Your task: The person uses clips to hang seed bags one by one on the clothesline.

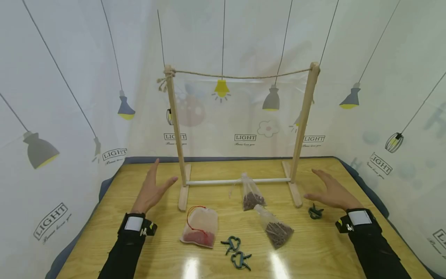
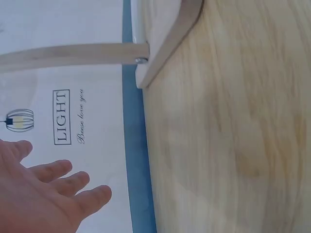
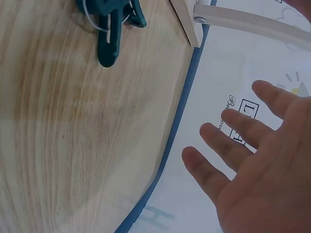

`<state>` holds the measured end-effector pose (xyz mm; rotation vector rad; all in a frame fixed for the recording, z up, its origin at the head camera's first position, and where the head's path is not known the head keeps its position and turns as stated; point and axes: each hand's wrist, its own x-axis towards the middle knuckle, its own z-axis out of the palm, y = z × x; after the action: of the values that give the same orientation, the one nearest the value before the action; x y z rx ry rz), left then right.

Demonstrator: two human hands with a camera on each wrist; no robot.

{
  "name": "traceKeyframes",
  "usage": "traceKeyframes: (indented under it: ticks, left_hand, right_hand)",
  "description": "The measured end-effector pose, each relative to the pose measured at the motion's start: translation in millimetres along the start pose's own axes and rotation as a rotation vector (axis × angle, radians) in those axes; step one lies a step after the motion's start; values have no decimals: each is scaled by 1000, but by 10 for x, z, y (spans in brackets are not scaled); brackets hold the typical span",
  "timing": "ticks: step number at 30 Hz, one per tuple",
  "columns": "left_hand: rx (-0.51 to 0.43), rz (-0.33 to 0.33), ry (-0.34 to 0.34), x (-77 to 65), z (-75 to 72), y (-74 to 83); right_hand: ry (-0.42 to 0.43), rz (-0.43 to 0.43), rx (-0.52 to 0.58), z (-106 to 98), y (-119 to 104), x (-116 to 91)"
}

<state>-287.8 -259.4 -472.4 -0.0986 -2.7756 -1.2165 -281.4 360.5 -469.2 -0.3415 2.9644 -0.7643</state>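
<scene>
Fingers spread, holding nothing, the right grip (image 1: 332, 192) is nearer the dark clip (image 1: 315, 212), which lies on the desk (image 1: 167, 263) just nearside of its thumb, long axis hard to judge. The left grip (image 1: 150, 192), also empty, is well apart.

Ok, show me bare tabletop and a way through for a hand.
The tabletop is bare this side of the lone clip, between the nearer brown-filled bag and the right sleeve; also between the red-corded bag and the white bar. You could likely reach under the rope, between the posts. It's crowded at front centre, two clips lying between those bags.
</scene>
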Motion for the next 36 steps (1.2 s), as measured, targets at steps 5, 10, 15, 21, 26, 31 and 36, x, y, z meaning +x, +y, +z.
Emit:
traceKeyframes:
  ticks: [5, 10, 15, 21, 26, 31, 36]
  left_hand:
    - [-29, 12, 18, -65, 40, 99]
    - [-76, 51, 38, -158, 80, 193]
    - [-149, 91, 46, -256, 130, 298]
    - [-214, 109, 53, -366, 188, 402]
    - [-272, 124, 57, -440, 249, 462]
    - [-310, 134, 48, -492, 321, 529]
    - [-343, 148, 32, -548, 406, 577]
  right_hand:
    - [-13, -23, -25, 37, 19, -64]
    - [-31, -35, -24, 75, 13, -121]
    - [-87, -6, -38, 95, 6, -181]
    - [-149, 6, -50, 115, 40, -238]
    - [-163, 28, -14, 169, 73, -255]
    - [-183, 49, 20, 198, 78, -252]
    - [-171, 55, 9, 227, 63, -255]
